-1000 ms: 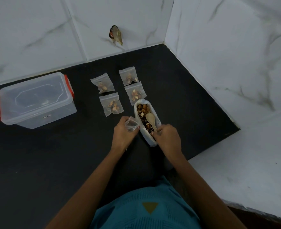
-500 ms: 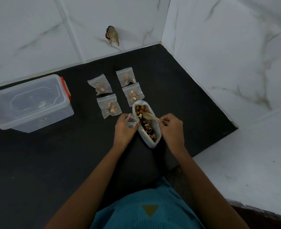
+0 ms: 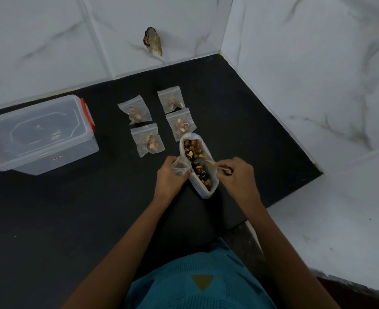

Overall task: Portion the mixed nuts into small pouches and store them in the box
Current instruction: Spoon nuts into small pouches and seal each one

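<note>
We are viewing a matt black tabletop (image 3: 50, 219), glossy marbled wall tiles (image 3: 39, 41), clear plastic pouches (image 3: 135, 110), a translucent plastic box (image 3: 39, 134), a wooden spoon (image 3: 210, 163).

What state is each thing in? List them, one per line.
Box, lid on.
Four small pouches, filled, lying flat on the counter.
Fifth pouch, empty, held by left hand.
Nut bag, open, nuts inside.
Spoon, pinched by right hand, bowl inside the nut bag.
</note>
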### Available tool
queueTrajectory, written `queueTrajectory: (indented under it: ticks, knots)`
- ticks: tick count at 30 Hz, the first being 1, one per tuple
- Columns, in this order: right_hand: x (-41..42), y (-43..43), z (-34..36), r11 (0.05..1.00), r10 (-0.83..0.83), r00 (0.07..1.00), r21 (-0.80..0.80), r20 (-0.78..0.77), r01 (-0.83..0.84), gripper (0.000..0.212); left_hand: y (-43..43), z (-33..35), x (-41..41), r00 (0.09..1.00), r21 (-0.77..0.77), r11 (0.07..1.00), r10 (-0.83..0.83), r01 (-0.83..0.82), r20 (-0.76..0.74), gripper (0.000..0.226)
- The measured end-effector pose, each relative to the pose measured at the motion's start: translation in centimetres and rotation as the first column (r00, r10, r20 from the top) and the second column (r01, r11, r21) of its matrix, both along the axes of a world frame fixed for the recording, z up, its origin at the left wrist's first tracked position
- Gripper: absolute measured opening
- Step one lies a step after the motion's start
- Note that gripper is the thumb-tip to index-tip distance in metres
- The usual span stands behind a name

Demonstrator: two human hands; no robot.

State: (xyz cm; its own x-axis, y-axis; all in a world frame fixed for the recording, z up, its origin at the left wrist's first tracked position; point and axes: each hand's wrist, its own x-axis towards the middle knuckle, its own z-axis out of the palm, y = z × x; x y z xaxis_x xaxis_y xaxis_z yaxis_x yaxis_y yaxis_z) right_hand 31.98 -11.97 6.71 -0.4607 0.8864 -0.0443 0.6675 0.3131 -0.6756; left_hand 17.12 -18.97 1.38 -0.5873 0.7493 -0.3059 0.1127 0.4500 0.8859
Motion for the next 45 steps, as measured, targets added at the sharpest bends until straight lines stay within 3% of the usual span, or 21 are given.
queueTrajectory:
  ticks: [6,17,23,29,32,39,41,43,45]
  knots:
    - [0.1,-0.4,-0.2,1.0,-0.019,0.999,0.0,-0.026,0.019,0.022,-0.1,0.0,0.5,0.999,-0.001,1.0,-0.021,0.021,-0.035,0.037]
    - [-0.4,-0.6,-0.3,0.999,0.044,0.994,0.002,0.099,-0.044,0.025,-0.3,-0.5,0.7,0.999,-0.022,0.999,-0.027,0.027,-0.029,0.031]
    - [-0.2,0.2,-0.7,0.974,-0.164,0.984,-0.17,-0.065,0.151,0.021,-0.3,-1.2,0.7,0.998,-0.019,1.0,0.011,-0.01,0.068,0.032]
    - [-0.6,-1.1,-1.6,0.924,-0.3,0.929,-0.308,-0.217,0.226,0.019,-0.5,-1.5,0.8,0.994,0.004,1.0,0.028,-0.028,0.106,0.028]
    - [-0.9,-0.8,-2.1,0.869,-0.406,0.873,-0.408,-0.269,0.278,0.018,-0.6,-1.6,0.8,0.993,0.011,0.999,0.031,-0.032,0.112,0.027]
    - [-0.5,0.1,-2.7,0.615,-0.67,0.669,-0.746,-0.322,0.257,0.018,-0.7,-1.5,0.8,0.996,0.022,1.0,0.015,-0.017,0.092,0.027]
    - [-0.5,-0.1,-2.9,0.671,-0.631,0.703,-0.685,-0.329,0.282,0.019,-0.6,-1.5,0.9,0.996,0.023,1.0,0.012,-0.014,0.091,0.028]
    - [-1.0,-0.5,-2.7,0.803,-0.481,0.819,-0.531,-0.312,0.27,0.017,-0.6,-1.6,0.9,0.996,0.024,1.0,0.003,-0.005,0.084,0.029]
    - [-1.8,-0.8,-2.5,0.846,-0.423,0.849,-0.475,-0.316,0.244,0.016,-0.5,-1.5,0.9,0.997,0.023,1.0,-0.005,0.003,0.081,0.031]
